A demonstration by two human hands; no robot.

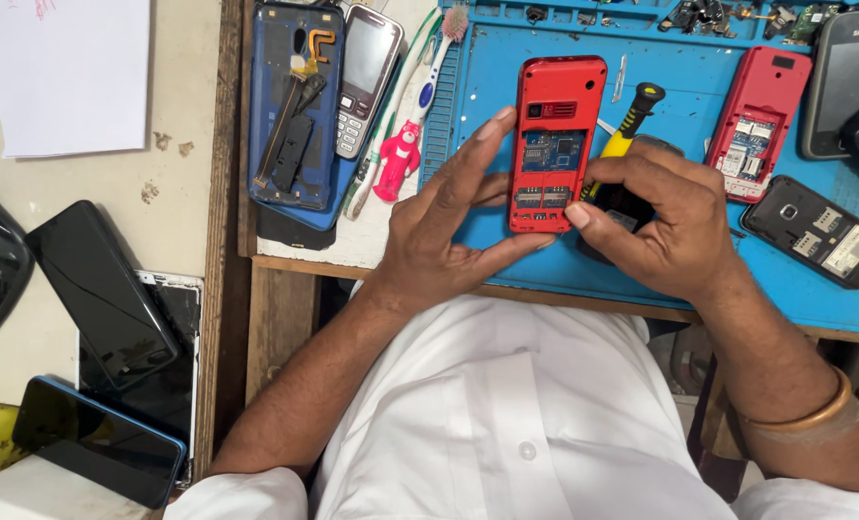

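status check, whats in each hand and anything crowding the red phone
Left hand steadies the open-backed red phone. Right hand grips it plus a yellow-black screwdriver. Second red phone lies apart on the blue mat.

A wooden table [285, 318] with a worn front edge carries a blue work mat [699, 279] on the right. To the left lies a pale, stained surface [174, 207]. Lighting is even and bright, casting soft shadows.
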